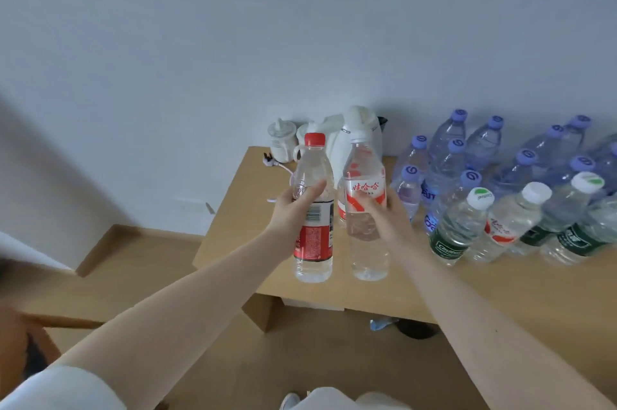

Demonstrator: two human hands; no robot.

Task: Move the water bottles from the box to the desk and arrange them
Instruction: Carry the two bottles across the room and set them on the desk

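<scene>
The left grip [293, 206] is curled around the upper body of a red-capped bottle [314, 239], thumb across the front just above its red label. The right grip [384, 209] is wrapped around a white-capped bottle [365, 172] at its red-and-white label. Both bottles are upright, side by side in front of the white kettle [350, 142], and look full of clear water. Whether their bases touch the tabletop [240, 226] cannot be told.

Right of the kettle stands a crowded group of purple-capped bottles [457, 159], tinted blue and holding water. In front of that group, further from the kettle, is a row of white-capped bottles: some with green labels [450, 236] and one with a red label [507, 226], all filled with clear water. Just left of the kettle is a small white lidded jar [282, 139]; what it holds is hidden. A plug [269, 159] lies near the jar.
</scene>
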